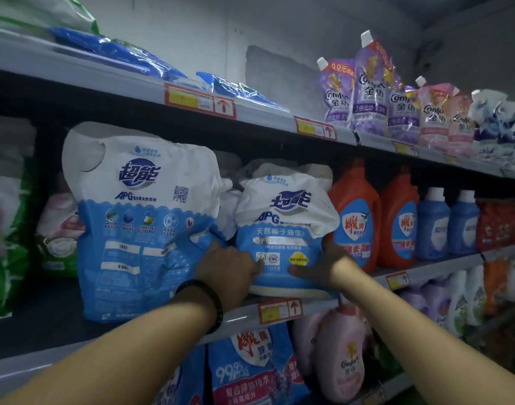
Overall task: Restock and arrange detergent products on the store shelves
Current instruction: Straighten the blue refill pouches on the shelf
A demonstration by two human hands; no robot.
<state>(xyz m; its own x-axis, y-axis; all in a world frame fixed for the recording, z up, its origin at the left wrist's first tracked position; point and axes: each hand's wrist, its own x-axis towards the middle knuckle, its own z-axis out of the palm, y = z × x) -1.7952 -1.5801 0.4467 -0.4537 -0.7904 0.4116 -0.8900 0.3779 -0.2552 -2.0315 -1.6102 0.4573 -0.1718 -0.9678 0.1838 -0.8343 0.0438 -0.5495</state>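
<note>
A small white-and-blue detergent powder bag (285,229) stands upright at the front edge of the middle shelf (244,314). My left hand (230,270) grips its lower left side and my right hand (323,267) grips its lower right side. A larger bag of the same brand (139,223) stands just to its left, touching my left hand. More white bags sit behind the two, mostly hidden.
Two orange detergent bottles (355,217) and blue bottles (446,223) stand right of the small bag. Purple and pink softener pouches (373,92) line the top shelf, blue packs (118,54) lie at its left. Green-and-white bags (5,229) stand far left. A pink softener bottle (341,352) stands on the shelf below.
</note>
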